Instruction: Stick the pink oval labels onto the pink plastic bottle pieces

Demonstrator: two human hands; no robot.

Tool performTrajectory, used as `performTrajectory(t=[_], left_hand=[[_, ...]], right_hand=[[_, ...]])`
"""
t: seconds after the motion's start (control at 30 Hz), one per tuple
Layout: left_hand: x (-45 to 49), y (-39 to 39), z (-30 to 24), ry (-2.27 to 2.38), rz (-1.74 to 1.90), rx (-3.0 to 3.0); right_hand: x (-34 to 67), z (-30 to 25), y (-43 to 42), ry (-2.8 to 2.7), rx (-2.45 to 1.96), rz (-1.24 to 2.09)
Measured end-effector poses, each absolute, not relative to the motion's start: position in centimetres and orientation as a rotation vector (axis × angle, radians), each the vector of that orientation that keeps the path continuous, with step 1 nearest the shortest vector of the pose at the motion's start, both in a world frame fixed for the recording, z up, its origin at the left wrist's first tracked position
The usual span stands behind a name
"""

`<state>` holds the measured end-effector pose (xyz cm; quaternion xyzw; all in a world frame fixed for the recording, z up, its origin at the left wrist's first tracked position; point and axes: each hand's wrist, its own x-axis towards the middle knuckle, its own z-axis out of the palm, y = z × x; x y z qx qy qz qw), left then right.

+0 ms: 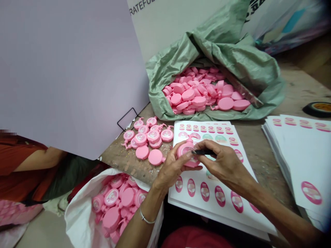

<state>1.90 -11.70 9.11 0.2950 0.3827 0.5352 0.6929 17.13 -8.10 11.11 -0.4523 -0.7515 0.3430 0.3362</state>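
Observation:
My left hand (170, 168) holds a pink plastic cap (187, 153) up on its edge, a little above the printed sheet. My right hand (222, 162) pinches a slim black tool (204, 152), its tip at the cap's round face. Fingers hide part of the cap. Beneath both hands lies a white sheet of oval pink labels (196, 210). Loose pink caps (147, 137) lie in a heap on the wooden table (121, 165) to the left of my left hand.
A green woven sack (214, 51) full of pink caps sits at the back. A white sack (77, 213) of caps stands below left, beside a co-worker's red sleeve (26, 162). A stack of label sheets (297, 155) and a tape roll (318, 108) lie right. A lilac board (67, 69) blocks the upper left.

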Motion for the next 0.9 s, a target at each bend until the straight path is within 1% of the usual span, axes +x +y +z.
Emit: performTrajectory(t=[0.07,0.2,0.27,0.33,0.37,0.43,0.53,0.67,0.77,0.9], left_hand=[[1.9,-11.8,9.4,0.861,1.192,0.688],[2.2,-11.6,10.1,0.868,1.226,0.709],[2.1,-11.6,10.2,0.836,1.194,0.696],[1.9,-11.6,10.1,0.822,1.153,0.671],[1.9,-11.7,9.9,0.823,1.139,0.654],[1.9,-11.8,9.5,0.826,1.134,0.62],[2.6,-12.0,9.0,0.832,1.148,0.569],[3.6,-12.2,9.3,0.857,1.201,0.551],[3.8,-12.4,9.3,0.87,1.196,0.651],[2.9,-11.9,8.1,1.003,1.18,0.647]], right_hand=[[17.1,11.0,-8.2,-2.054,-1.12,0.757],[17.6,11.2,-8.1,-2.162,-1.063,0.366],[18.7,11.5,-7.3,-2.107,-1.136,0.22],[20.3,11.8,-6.2,-1.935,-1.295,0.151],[21.0,12.0,-5.8,-1.844,-1.374,0.18],[21.6,12.0,-5.4,-1.736,-1.455,0.374],[20.1,11.0,-6.4,-1.754,-1.365,0.742],[16.6,8.7,-7.8,-1.7,-1.267,0.987],[16.2,7.5,-7.1,-1.621,-1.302,1.003],[19.0,7.0,-4.3,-1.578,-1.37,0.833]])
